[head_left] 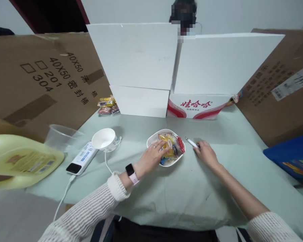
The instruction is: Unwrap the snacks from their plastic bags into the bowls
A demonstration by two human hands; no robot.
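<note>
A white bowl (149, 140) stands on the table in front of me, filled with small wrapped snacks (170, 143) in yellow, red and clear packets. My left hand (153, 156) reaches over the bowl's left side, its fingers stretched out and resting on the packets. No packet is visibly lifted. Right of the bowl, my right hand (205, 154) lies low over the cloth with its fingers closed round a slim white pen-like tool (191, 142). The tool's metallic tip points away from me, toward the upper left; its exact kind is unclear.
At left are a white paper cup (107, 143), a white power bank (82, 159) with a cable, a clear plastic cup (60, 137) and a yellow jug (25, 163). White panels (133, 57) and cardboard boxes (40, 77) surround the table. A person (183, 15) is behind.
</note>
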